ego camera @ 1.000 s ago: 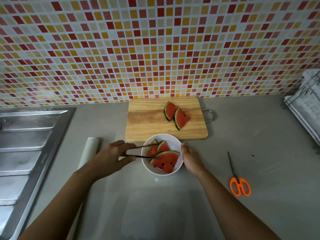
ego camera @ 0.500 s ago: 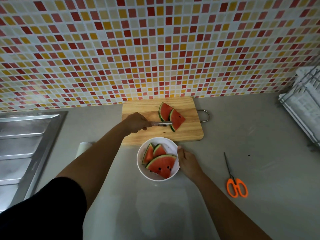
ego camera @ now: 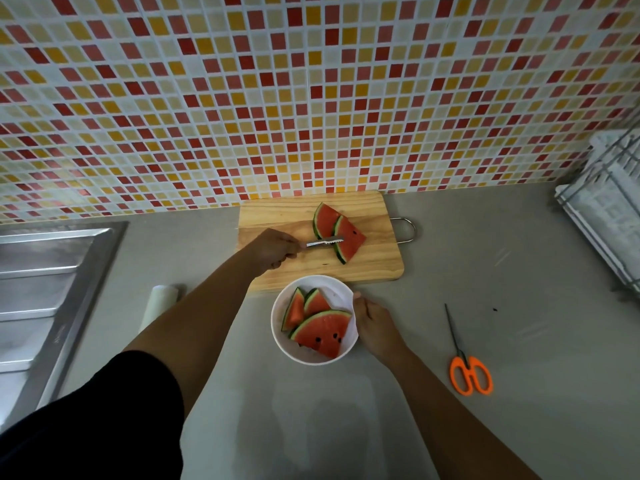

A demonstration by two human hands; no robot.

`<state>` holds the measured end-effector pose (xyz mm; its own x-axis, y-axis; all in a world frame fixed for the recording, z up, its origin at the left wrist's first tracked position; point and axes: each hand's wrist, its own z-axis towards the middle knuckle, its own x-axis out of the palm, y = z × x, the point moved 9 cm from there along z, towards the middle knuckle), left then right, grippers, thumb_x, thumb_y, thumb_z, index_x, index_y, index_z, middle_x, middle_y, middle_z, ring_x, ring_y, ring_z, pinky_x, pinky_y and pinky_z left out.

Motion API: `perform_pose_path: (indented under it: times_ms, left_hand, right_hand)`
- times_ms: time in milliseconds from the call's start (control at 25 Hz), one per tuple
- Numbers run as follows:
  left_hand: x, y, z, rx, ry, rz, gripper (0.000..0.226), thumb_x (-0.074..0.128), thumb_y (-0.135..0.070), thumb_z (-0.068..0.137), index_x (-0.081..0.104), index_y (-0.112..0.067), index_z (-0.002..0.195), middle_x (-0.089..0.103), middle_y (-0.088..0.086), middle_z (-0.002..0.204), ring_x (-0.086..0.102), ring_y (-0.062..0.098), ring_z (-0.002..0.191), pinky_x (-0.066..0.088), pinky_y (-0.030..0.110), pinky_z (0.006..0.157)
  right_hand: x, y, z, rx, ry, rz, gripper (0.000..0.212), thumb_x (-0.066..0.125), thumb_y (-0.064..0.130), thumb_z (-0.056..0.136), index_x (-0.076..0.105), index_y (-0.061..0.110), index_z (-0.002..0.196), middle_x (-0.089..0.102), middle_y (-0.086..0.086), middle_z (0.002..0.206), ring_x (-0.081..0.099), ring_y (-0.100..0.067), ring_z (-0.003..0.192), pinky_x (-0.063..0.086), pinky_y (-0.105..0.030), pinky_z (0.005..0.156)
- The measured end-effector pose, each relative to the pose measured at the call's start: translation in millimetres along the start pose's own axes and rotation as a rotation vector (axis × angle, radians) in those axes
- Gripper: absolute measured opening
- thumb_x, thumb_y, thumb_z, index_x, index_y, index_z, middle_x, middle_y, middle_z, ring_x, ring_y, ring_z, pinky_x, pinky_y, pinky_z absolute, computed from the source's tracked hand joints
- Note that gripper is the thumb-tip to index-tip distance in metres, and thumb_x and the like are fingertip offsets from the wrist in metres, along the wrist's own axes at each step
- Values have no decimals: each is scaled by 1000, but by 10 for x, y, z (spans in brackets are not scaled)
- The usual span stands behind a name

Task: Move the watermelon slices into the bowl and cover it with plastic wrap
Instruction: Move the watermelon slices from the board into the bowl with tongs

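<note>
Two watermelon slices point(ego camera: 341, 232) lie overlapping on the wooden cutting board point(ego camera: 277, 211) near the tiled wall. My left hand point(ego camera: 273, 249) grips metal tongs point(ego camera: 323, 242), whose serrated tips close on the nearer slice's rind edge. In front of the board stands a white bowl point(ego camera: 337, 292) holding three watermelon slices point(ego camera: 320, 329). My right hand point(ego camera: 372, 318) rests against the bowl's right rim, thumb on the edge. A roll of plastic wrap point(ego camera: 159, 303) lies to the left, partly hidden by my left forearm.
Orange-handled scissors point(ego camera: 465, 362) lie on the grey counter to the right. A steel sink drainboard point(ego camera: 45, 289) fills the left side. A white dish rack point(ego camera: 602, 216) stands at the far right. The tiled wall runs just behind the board.
My left hand moved the tongs from over the bowl up to the cutting board and closed them on the nearer slice. My right hand stayed at the bowl's rim.
</note>
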<state>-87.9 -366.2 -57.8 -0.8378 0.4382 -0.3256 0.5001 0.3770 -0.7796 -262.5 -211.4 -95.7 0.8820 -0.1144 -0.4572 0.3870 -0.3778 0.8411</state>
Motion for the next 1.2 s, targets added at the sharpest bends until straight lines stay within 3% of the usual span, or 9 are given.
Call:
perform_pose_path:
  times_ms: [280, 400, 520, 800, 920, 1040, 1120, 1200]
  left_hand:
    - [-447, 58, -794, 30, 98, 35, 13, 66, -24, 85, 74, -14, 86, 54, 0, 65, 37, 9, 52, 31, 20, 45]
    - [-503, 317, -1157, 7, 151, 131, 12, 65, -20, 86, 76, -18, 82, 56, -6, 57, 41, 3, 45, 33, 17, 44]
    - [-399, 473, -1311, 0, 121, 247, 9, 69, -25, 83, 77, -23, 82, 63, -7, 61, 49, 2, 50, 37, 16, 47]
    - [-24, 363, -1363, 68, 25, 354, 17, 66, -35, 83, 76, -22, 88, 65, -8, 73, 55, 4, 67, 39, 17, 56]
    - [-33, 159, -1517, 207, -92, 595, 20, 63, -42, 83, 73, -27, 89, 62, -12, 74, 55, 3, 70, 35, 15, 55]
    - [-144, -38, -1733, 400, -253, 742, 21, 62, -40, 85, 71, -22, 88, 68, -1, 77, 59, 17, 71, 43, 29, 62]
    - [-98, -87, -1848, 533, -246, 706, 18, 62, -35, 87, 69, -19, 89, 69, 2, 78, 61, 22, 74, 45, 32, 64]
    - [-1, -47, -1895, 552, -197, 684, 15, 62, -32, 88, 69, -20, 93, 70, 0, 83, 62, 20, 76, 41, 24, 63]
  right_hand:
    - [23, -64, -3, 61, 31, 24, 51, 29, 41, 99, 54, 17, 61, 59, 1, 64, 56, -15, 69, 39, -25, 60]
    - [76, -155, 32, 144, 116, 112, 49, 30, 45, 97, 69, 15, 92, 69, -4, 94, 61, -19, 92, 46, -33, 83]
    - [107, -187, 47, 179, 185, 179, 47, 32, 47, 96, 66, 18, 111, 66, -2, 113, 59, -17, 107, 43, -40, 100]
    - [111, -182, 47, 203, 185, 223, 43, 32, 42, 98, 69, 19, 98, 69, -8, 108, 62, -22, 104, 45, -41, 100]
    - [116, -181, 44, 212, 193, 242, 44, 33, 41, 98, 70, 17, 97, 70, -10, 104, 64, -24, 100, 47, -43, 97]
    - [113, -183, 45, 206, 180, 233, 46, 32, 41, 98, 69, 15, 102, 70, -9, 105, 64, -24, 100, 47, -44, 97]
    - [113, -194, 49, 208, 172, 224, 45, 32, 42, 98, 69, 16, 102, 69, -9, 107, 63, -24, 102, 46, -44, 98]
    - [113, -192, 54, 205, 171, 220, 42, 32, 43, 98, 69, 22, 94, 69, -9, 108, 62, -23, 102, 46, -43, 98]
